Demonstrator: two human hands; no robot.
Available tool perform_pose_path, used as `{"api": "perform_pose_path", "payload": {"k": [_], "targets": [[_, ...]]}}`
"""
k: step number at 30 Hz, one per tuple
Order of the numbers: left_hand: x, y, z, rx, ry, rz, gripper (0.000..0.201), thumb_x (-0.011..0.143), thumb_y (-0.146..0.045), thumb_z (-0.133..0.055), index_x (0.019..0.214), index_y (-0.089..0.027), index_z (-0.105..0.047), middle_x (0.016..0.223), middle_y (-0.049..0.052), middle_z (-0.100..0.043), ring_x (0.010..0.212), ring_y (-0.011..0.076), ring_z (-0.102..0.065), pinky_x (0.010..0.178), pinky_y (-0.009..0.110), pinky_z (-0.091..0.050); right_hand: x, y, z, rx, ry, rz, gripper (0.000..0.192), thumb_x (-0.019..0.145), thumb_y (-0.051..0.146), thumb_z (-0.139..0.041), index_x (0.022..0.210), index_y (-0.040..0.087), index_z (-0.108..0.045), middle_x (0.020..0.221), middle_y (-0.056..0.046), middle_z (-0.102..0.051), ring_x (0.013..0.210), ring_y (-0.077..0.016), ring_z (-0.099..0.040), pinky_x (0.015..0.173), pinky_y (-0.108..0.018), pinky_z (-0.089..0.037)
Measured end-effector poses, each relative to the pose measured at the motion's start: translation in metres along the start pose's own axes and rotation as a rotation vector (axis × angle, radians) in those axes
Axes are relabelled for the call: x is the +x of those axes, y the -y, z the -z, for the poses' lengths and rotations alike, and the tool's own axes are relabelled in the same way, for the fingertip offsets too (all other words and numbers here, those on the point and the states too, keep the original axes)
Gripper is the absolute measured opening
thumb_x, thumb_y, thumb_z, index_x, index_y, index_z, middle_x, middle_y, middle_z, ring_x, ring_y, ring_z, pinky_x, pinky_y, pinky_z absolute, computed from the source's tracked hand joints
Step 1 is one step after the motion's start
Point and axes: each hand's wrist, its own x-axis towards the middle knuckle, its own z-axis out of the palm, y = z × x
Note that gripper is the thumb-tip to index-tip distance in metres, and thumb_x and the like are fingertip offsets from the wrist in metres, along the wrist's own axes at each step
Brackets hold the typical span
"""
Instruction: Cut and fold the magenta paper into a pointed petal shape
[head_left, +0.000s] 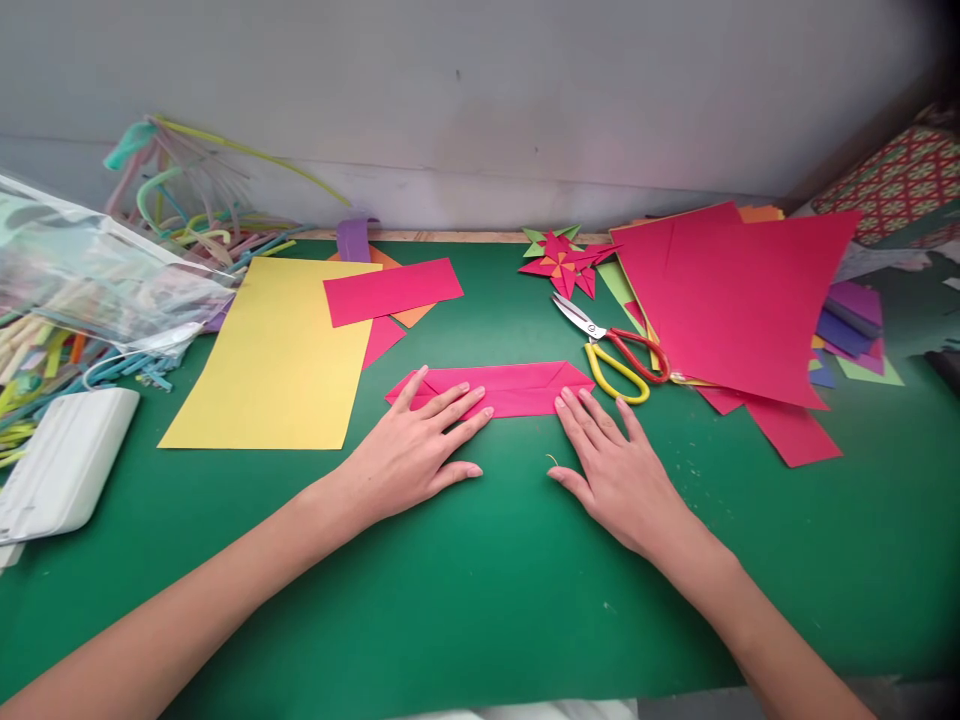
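My left hand [409, 455] lies flat on the green counter [480, 580], fingers [450, 402] spread and pressing down the left end of the pink strip [510, 388]. The strip lies crosswise in front of me, folded long and narrow with both ends turned in to points, and my palms-down hold keeps the creases shut and the paper from sliding. My right hand [619, 470] is flat too, fingers [589, 408] lightly fanned, the tips resting on the strip's right end while the palm sits on the counter. Neither hand pinches anything.

Just beyond my right fingertips lie the scissors [611, 350], blades pointing away to the left, red and yellow handles toward the strip, close enough to grab. Past them a folded paper star [562, 262] sits against the wall. To the right, a loose stack of pink sheets [739, 300] overlaps other coloured paper. On the left a yellow sheet [281, 350] lies flat with a pink rectangle [391, 290] overlapping its far corner. Further left is a clear bag [90, 270] of what look like coloured paper strips or straws, though the plastic blurs them, and a white device [64, 460] near the counter's edge.
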Motion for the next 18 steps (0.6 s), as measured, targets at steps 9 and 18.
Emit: {"api": "perform_pose_path", "payload": {"k": [9, 18], "targets": [[0.010, 0.000, 0.011, 0.035, 0.015, -0.026, 0.063, 0.108, -0.060, -0.042, 0.154, -0.019, -0.056, 0.161, 0.015, -0.052, 0.147, 0.0342, -0.053, 0.133, 0.065, -0.004, 0.005, 0.004, 0.015, -0.045, -0.130, -0.122, 0.055, 0.110, 0.034, -0.047, 0.159, 0.009, -0.046, 0.163, -0.019, -0.049, 0.155, -0.0382, -0.039, 0.127, -0.066, -0.024], [0.016, -0.003, 0.019, 0.063, 0.005, -0.048, 0.061, 0.107, -0.059, -0.045, 0.146, -0.015, -0.063, 0.153, 0.018, -0.060, 0.139, 0.0357, -0.060, 0.131, 0.066, -0.012, 0.028, 0.039, 0.004, 0.107, -0.028, 0.031, 0.077, 0.108, 0.054, -0.046, 0.168, 0.009, -0.028, 0.173, -0.017, -0.032, 0.160, -0.0351, -0.030, 0.129, -0.059, -0.027]]}}
